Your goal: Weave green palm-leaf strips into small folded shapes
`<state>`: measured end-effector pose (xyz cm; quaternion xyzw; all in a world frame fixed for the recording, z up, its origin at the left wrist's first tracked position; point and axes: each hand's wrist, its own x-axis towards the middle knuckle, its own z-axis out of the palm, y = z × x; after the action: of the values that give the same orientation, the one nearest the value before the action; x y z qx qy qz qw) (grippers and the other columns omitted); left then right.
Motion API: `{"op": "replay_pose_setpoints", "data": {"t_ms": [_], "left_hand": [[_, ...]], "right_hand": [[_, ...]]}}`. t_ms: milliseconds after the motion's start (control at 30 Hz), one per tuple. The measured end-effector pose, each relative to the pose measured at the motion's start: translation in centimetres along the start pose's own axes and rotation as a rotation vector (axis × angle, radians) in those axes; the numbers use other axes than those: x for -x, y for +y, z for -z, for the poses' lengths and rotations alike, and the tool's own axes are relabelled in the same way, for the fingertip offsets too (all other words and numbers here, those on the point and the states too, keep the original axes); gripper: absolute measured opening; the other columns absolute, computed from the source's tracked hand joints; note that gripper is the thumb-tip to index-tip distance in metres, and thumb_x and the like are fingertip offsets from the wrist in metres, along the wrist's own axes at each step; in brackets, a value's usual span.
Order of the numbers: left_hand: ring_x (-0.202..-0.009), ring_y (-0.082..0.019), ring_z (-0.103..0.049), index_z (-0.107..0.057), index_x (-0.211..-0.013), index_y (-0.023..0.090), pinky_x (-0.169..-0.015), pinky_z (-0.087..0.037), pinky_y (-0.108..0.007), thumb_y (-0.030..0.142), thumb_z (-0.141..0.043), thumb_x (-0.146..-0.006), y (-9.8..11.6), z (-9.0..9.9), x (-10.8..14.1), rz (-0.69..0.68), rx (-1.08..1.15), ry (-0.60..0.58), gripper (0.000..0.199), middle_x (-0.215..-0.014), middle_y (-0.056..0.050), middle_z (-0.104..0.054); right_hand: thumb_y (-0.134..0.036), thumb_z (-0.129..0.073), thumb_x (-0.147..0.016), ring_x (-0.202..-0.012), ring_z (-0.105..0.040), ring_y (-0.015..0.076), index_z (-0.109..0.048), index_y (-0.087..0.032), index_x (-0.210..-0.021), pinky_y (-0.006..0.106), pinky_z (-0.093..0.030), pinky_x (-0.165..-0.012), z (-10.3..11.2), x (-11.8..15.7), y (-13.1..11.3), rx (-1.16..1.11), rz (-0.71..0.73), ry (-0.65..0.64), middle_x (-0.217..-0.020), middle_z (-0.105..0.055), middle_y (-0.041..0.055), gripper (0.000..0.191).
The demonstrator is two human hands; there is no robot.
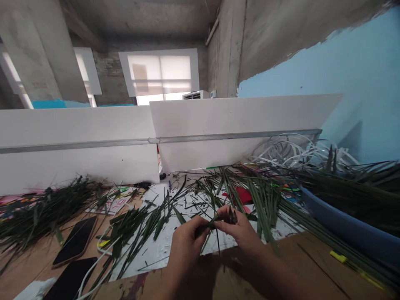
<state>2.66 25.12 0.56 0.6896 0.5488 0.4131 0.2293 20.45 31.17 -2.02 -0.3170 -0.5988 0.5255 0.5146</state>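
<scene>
My left hand point(190, 236) and my right hand point(233, 225) meet low in the middle of the view. Between their fingertips is a green leaf strip point(213, 222), folded or knotted at the pinch; its exact shape is too small to make out. Thin ends of it stick out above and hang below the fingers. Both hands are closed on it, thumbs and forefingers pressed together. Something dark, like leaf tips, shows by the fingers of my right hand. Cut leaf strips point(265, 200) lie just beyond the right hand, and more leaf pieces point(156, 221) lie left of the hands.
Two phones point(76, 239) and a white cable point(90, 271) lie at the left. A blue basin point(340, 221) full of long leaves stands at the right, with a yellow tool point(339, 256) before it. White panels point(218, 121) close off the back, near coiled white strips point(281, 150).
</scene>
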Motion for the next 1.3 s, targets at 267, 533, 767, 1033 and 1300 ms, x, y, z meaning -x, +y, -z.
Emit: {"op": "replay_pose_setpoints", "data": {"t_ms": [267, 533, 767, 1033, 1300], "left_hand": [[-0.076, -0.02, -0.063, -0.07, -0.102, 0.022, -0.069, -0.046, -0.028, 0.031, -0.059, -0.086, -0.5, -0.4, -0.2, 0.051, 0.185, 0.028, 0.021, -0.085, -0.003, -0.073], [-0.07, -0.019, -0.06, -0.065, -0.092, 0.018, -0.063, -0.045, -0.027, 0.035, -0.061, -0.086, -1.0, -0.6, -0.4, 0.114, 0.421, -0.005, 0.019, -0.075, -0.002, -0.067], [-0.077, -0.02, -0.063, -0.066, -0.095, 0.017, -0.064, -0.048, -0.029, 0.029, -0.059, -0.086, -0.8, -0.6, -0.5, 0.102, 0.449, -0.018, 0.016, -0.082, -0.005, -0.07], [-0.079, -0.02, -0.064, -0.065, -0.098, 0.017, -0.067, -0.049, -0.029, 0.028, -0.058, -0.086, -0.8, -0.6, -0.5, 0.101, 0.496, -0.068, 0.017, -0.084, -0.005, -0.07], [-0.088, -0.022, -0.064, -0.067, -0.098, 0.019, -0.077, -0.048, -0.031, 0.036, -0.066, -0.085, -0.2, -0.1, -0.4, 0.069, 0.338, -0.038, 0.022, -0.095, -0.006, -0.072]], "right_hand": [[-0.046, -0.085, -0.065, -0.067, -0.051, 0.0187, -0.062, -0.022, -0.08, 0.032, -0.039, -0.062, 0.0, -0.2, -0.5, 0.025, -0.025, 0.011, -0.075, -0.059, 0.0011, 0.036], [-0.054, -0.075, -0.071, -0.055, -0.041, 0.018, -0.067, -0.024, -0.087, 0.031, -0.032, -0.05, -0.2, 0.4, -1.9, 0.097, -0.118, 0.031, -0.061, -0.049, -0.0012, 0.035], [-0.051, -0.081, -0.067, -0.064, -0.051, 0.0198, -0.069, -0.023, -0.086, 0.032, -0.038, -0.057, -0.2, 0.0, -1.3, 0.026, -0.051, 0.001, -0.076, -0.061, 0.0037, 0.036], [-0.053, -0.083, -0.065, -0.061, -0.048, 0.0187, -0.066, -0.022, -0.077, 0.032, -0.037, -0.058, -0.2, -0.1, -1.4, 0.048, -0.051, 0.038, -0.068, -0.057, 0.0011, 0.037], [-0.051, -0.082, -0.067, -0.062, -0.045, 0.0176, -0.067, -0.022, -0.078, 0.031, -0.036, -0.059, -0.3, 0.0, -1.0, 0.044, -0.036, 0.022, -0.068, -0.054, -0.0001, 0.034]]}}
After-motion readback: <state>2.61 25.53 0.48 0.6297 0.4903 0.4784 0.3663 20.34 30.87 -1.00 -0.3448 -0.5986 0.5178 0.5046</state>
